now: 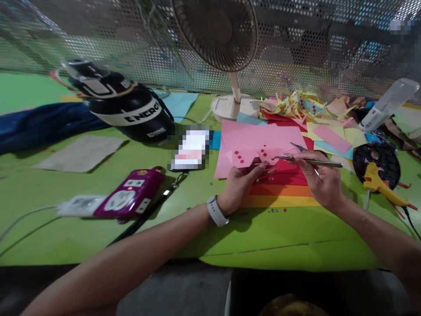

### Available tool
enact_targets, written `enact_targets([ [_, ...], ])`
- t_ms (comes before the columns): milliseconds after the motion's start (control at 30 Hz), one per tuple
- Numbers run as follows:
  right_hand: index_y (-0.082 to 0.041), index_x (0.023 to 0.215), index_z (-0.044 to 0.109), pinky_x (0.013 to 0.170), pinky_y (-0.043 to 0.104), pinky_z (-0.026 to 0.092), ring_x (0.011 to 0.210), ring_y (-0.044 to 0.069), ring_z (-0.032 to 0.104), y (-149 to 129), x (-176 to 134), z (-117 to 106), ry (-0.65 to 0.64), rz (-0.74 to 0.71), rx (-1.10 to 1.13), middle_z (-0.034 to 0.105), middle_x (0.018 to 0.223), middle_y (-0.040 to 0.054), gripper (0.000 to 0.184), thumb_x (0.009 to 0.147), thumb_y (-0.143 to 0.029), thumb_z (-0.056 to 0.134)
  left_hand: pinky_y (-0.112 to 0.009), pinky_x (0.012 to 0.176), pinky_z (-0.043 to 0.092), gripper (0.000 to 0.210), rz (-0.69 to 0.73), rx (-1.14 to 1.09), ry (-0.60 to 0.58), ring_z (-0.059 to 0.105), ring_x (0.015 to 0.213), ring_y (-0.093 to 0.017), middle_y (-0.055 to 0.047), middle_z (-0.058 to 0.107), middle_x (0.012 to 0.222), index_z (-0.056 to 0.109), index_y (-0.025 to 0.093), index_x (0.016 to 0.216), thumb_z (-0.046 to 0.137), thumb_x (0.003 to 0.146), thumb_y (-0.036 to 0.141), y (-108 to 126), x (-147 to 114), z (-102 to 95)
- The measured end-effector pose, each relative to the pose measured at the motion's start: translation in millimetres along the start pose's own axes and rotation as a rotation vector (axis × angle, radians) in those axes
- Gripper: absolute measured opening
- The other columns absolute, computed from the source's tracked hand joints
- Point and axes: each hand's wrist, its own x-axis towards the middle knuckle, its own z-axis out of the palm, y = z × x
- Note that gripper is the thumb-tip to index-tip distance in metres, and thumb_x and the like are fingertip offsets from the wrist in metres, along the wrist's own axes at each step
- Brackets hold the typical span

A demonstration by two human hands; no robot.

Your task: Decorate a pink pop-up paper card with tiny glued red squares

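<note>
My left hand (241,182), with a pale watch on its wrist, pinches the lower edge of a pink paper piece (251,161) dotted with small red diamonds. In my right hand (324,180) is a slim metal pair of tweezers (324,163), its tip close to the red diamonds at the paper's right side. A dark pointed metal piece (297,146) also shows by the right fingers; I cannot make out what it belongs to. Beneath both hands lie a larger pink sheet (226,136) and stacked red, orange and yellow sheets (283,190).
Behind stands a fan (235,103), with crumpled paper scraps (302,105) beside it. A yellow glue gun (373,177) rests at right on a black tray (388,160). Leftward are a phone (192,149), a large black bottle (131,112) and a purple power bank (130,195).
</note>
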Motion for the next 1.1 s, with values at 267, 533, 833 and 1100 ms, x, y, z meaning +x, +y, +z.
enact_targets([
  [267, -0.025, 0.098, 0.068, 0.082, 0.037, 0.058, 0.090, 0.018, 0.070, 6.9, -4.2, 4.7, 0.016, -0.079, 0.020, 0.073, 0.094, 0.0032, 0.012, 0.095, -0.026, 0.057, -0.040, 0.089, 0.060, 0.038, -0.001, 0.077, -0.025, 0.073, 0.097, -0.027, -0.011, 0.077, 0.102, 0.072, 0.014, 0.091, 0.083, 0.069, 0.044, 5.7, -5.7, 3.9],
  [533, -0.025, 0.099, 0.067, 0.084, 0.038, 0.057, 0.093, 0.017, 0.070, 4.7, -5.5, 5.6, 0.006, -0.061, 0.007, 0.073, 0.097, 0.0038, 0.011, 0.096, -0.025, 0.056, -0.040, 0.092, 0.060, 0.033, 0.027, 0.048, -0.055, 0.074, 0.094, -0.026, -0.009, 0.078, 0.099, 0.073, 0.014, 0.090, 0.082, 0.070, 0.039, 4.3, -6.4, 6.4],
  [833, -0.026, 0.100, 0.068, 0.082, 0.037, 0.056, 0.091, 0.018, 0.067, 4.9, -6.7, 7.0, 0.009, -0.148, -0.078, 0.073, 0.093, 0.0031, 0.014, 0.096, -0.026, 0.055, -0.041, 0.095, 0.058, 0.027, 0.084, 0.073, -0.060, 0.072, 0.099, -0.026, -0.006, 0.077, 0.098, 0.073, 0.017, 0.087, 0.082, 0.070, 0.035, 2.9, -4.2, 5.6],
  [1100, -0.026, 0.106, 0.067, 0.083, 0.037, 0.056, 0.092, 0.019, 0.065, 4.6, -8.1, 7.2, 0.013, -0.269, -0.175, 0.075, 0.093, 0.0017, 0.017, 0.096, -0.020, 0.056, -0.038, 0.091, 0.058, 0.025, 0.050, 0.069, -0.043, 0.073, 0.091, -0.023, -0.006, 0.077, 0.092, 0.072, 0.016, 0.084, 0.081, 0.072, 0.035, 4.0, -5.2, 3.4],
])
